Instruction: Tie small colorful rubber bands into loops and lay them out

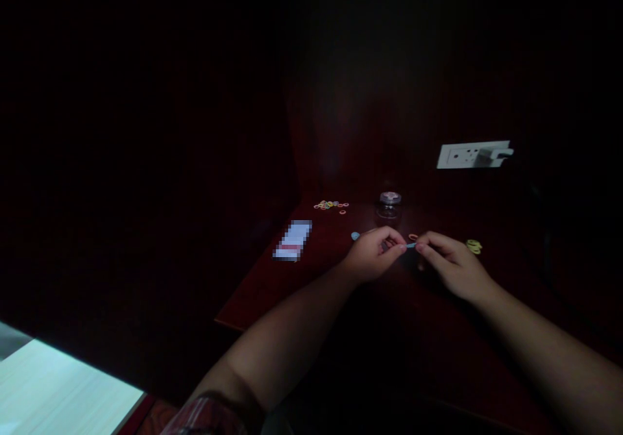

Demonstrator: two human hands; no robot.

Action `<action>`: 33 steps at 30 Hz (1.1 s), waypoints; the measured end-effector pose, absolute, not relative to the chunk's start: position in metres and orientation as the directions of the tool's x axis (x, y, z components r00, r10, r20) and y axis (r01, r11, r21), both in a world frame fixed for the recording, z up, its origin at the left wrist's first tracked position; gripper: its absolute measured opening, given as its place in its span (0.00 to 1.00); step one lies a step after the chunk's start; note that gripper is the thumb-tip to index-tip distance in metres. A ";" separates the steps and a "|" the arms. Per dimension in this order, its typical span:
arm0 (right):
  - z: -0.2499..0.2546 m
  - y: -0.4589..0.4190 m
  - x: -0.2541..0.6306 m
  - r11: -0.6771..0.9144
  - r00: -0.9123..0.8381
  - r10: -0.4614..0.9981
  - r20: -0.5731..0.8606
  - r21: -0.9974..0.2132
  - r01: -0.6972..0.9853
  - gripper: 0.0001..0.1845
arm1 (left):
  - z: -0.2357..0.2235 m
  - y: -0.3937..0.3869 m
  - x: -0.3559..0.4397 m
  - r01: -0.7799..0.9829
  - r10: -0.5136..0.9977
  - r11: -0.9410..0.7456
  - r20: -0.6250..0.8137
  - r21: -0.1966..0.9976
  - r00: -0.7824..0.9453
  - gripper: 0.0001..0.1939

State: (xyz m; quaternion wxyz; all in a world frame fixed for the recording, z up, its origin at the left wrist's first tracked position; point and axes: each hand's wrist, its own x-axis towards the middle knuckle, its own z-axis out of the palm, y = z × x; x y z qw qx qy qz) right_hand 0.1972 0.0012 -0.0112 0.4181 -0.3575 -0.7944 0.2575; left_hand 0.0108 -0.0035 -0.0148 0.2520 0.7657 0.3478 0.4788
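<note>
Over the dark red table, my left hand [376,253] and my right hand [450,261] pinch the two ends of a light-blue elastic band [411,245]. It spans the short gap between my fingertips and looks twisted or ridged. Just behind my right fingertips lies an orange-pink band [413,236]. A blue band or bundle of bands [355,236] rests to the left of my left hand. Several yellow-green bands [473,247] are bunched beyond my right hand. Farther back stands a clear lidded jar [389,208]; its contents are too dark to make out.
A pile of several coloured bands [327,205] lies at the back left of the table [263,302]. Nearer is a phone [293,240] with a lit screen. On the back wall, a socket plate [474,154] holds a plug. A pale surface [63,389] shows at lower left.
</note>
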 end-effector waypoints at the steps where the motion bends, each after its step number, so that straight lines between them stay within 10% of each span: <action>1: -0.011 0.003 0.199 0.600 -0.378 0.792 0.479 -0.724 0.340 0.17 | -0.014 -0.004 0.011 0.287 0.770 -0.635 0.556 0.718 0.314 0.09; 33: -0.013 0.000 0.193 0.528 -0.383 0.813 0.438 -0.832 0.169 0.19 | -0.018 -0.001 0.011 0.305 0.798 -0.602 0.537 0.738 0.275 0.09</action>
